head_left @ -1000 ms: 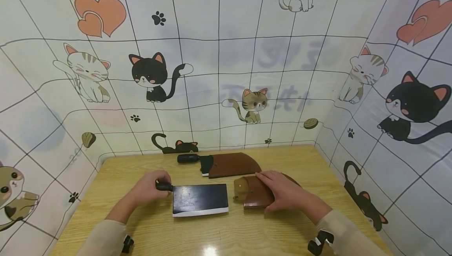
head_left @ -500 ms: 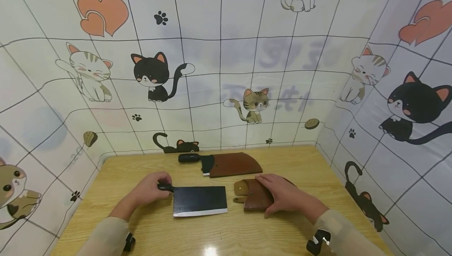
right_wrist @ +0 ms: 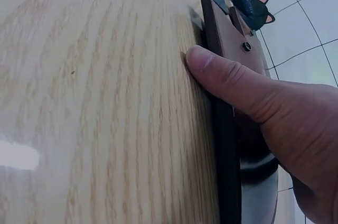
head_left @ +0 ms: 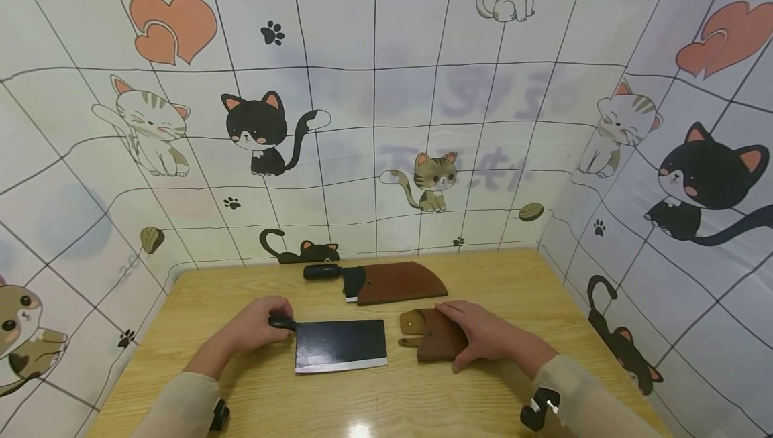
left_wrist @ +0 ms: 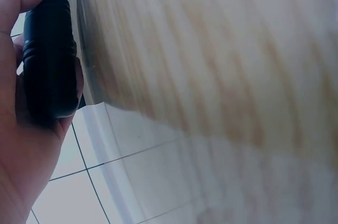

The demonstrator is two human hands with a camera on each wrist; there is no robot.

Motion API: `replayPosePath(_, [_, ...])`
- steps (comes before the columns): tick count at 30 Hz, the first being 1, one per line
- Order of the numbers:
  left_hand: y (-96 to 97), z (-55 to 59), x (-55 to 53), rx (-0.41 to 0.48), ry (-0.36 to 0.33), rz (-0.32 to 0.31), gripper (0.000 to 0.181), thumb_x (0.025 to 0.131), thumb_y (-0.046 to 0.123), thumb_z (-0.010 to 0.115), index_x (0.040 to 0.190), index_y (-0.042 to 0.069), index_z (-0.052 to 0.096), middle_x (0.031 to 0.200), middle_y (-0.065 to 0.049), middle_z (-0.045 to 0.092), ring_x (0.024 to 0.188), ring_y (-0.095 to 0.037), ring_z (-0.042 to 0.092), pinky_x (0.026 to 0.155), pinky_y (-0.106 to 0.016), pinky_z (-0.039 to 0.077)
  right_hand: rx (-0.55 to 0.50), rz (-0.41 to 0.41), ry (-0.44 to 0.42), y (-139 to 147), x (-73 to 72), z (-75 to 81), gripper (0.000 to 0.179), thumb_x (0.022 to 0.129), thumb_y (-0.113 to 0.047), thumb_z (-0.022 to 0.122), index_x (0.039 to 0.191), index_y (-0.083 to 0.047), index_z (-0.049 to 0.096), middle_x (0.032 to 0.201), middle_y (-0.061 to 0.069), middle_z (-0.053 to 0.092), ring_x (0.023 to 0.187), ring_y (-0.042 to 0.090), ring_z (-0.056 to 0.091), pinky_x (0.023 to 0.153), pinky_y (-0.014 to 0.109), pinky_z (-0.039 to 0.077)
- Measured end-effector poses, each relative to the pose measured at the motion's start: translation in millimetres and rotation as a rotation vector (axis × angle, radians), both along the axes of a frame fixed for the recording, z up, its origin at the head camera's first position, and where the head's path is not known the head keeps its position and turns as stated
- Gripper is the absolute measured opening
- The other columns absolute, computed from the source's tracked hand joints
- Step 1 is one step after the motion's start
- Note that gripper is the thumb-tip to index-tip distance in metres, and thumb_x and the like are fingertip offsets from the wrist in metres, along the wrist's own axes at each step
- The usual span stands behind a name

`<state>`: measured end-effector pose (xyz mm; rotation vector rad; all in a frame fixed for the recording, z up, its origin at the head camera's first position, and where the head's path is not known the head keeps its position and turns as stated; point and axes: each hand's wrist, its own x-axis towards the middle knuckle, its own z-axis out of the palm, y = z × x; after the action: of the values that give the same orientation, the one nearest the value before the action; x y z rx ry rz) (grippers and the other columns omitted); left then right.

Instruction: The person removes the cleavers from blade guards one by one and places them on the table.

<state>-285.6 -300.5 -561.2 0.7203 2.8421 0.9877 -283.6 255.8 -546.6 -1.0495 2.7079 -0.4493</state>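
Observation:
My left hand (head_left: 256,325) grips the black handle (left_wrist: 50,60) of a cleaver, its thumb lying along the handle's front end. The cleaver's dark rectangular blade (head_left: 340,344) points right, with the bright cutting edge toward me. On the right, my right hand (head_left: 486,336) holds a brown leather knife sheath (head_left: 439,337) from above. Its thumb (right_wrist: 222,73) presses the near edge, and the other fingers reach over the far side. The sheath's open end, with a tan flap and a small strap, faces the blade tip across a narrow gap. My palm hides the sheath's far end.
Behind both, a second knife with a black handle (head_left: 322,271) lies in its own brown sheath (head_left: 403,282) near the table's back edge. The wooden table (head_left: 302,404) meets a cat-printed cloth wall (head_left: 344,183) at the back and sides.
The sheath has turned slightly under my right hand, so its flap and strap now show apart. My left hand still holds the cleaver in nearly the same place.

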Motion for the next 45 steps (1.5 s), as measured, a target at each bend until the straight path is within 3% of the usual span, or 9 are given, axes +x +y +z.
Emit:
replayPosePath(13, [1.7,0.4,-0.1,-0.057,-0.051,0.015,0.022,0.085,0.018,0.091,0.097,0.025,0.073,0.094,0.013,0.068,0.088,-0.012,0.062,0.081,-0.039,0.052,0.012,-0.009,-0.062,-1.4,-2.0,2.2,0.132,0.071,-0.063,0.100,0.172,-0.006,0.036,0.172,0.016,0.042,0.156,0.044,0.041,0.121,0.067,0.037])
replayPosePath(18, [-1.6,-2.0,-2.1,-0.011,-0.105,0.004,0.019,0.089,0.021,0.089,0.100,0.024,0.074,0.098,0.011,0.070,0.090,-0.013,0.063,0.081,-0.036,0.051,0.011,-0.003,-0.062,-0.5,-3.2,1.4,0.133,0.071,-0.063,0.100,0.172,-0.005,0.035,0.173,0.019,0.040,0.158,0.046,0.038,0.121,0.069,0.035])
replayPosePath(23, [-5.8,-2.9,-2.5,0.068,-0.176,0.025,0.023,0.096,0.028,0.087,0.113,0.018,0.077,0.110,0.006,0.073,0.104,-0.018,0.067,0.089,-0.040,0.055,-0.011,0.008,-0.077,1.7,-5.1,-1.8,0.135,0.071,-0.064,0.099,0.173,-0.005,0.033,0.175,0.021,0.036,0.160,0.048,0.033,0.121,0.072,0.033])
replayPosePath(30, [-4.0,-1.9,-3.8,0.090,-0.139,0.020,0.026,0.100,0.030,0.084,0.118,0.014,0.076,0.109,0.006,0.073,0.105,-0.018,0.069,0.090,-0.039,0.057,-0.099,-0.024,-0.064,3.1,-6.1,-7.1,0.126,0.076,-0.066,0.096,0.172,-0.009,0.038,0.172,0.016,0.040,0.157,0.046,0.037,0.119,0.071,0.037])
replayPosePath(38, [5.4,0.3,-6.7,0.142,-0.058,0.045,0.022,0.104,0.027,0.080,0.119,0.012,0.076,0.119,-0.001,0.072,0.104,-0.019,0.066,0.087,-0.037,0.058,-0.190,-0.069,0.091,-3.1,-10.6,-4.6,0.093,0.091,-0.066,0.084,0.160,-0.009,0.055,0.160,0.011,0.055,0.149,0.037,0.050,0.118,0.063,0.043])
replayPosePath(45, [22.8,7.4,-18.4,0.090,0.014,0.101,0.024,0.104,0.030,0.080,0.121,0.014,0.076,0.121,-0.001,0.071,0.110,-0.021,0.066,0.093,-0.046,0.057,-0.214,-0.071,0.122,-16.1,-28.1,-3.8,0.083,0.096,-0.060,0.082,0.156,-0.006,0.059,0.155,0.011,0.058,0.145,0.035,0.053,0.116,0.061,0.044])
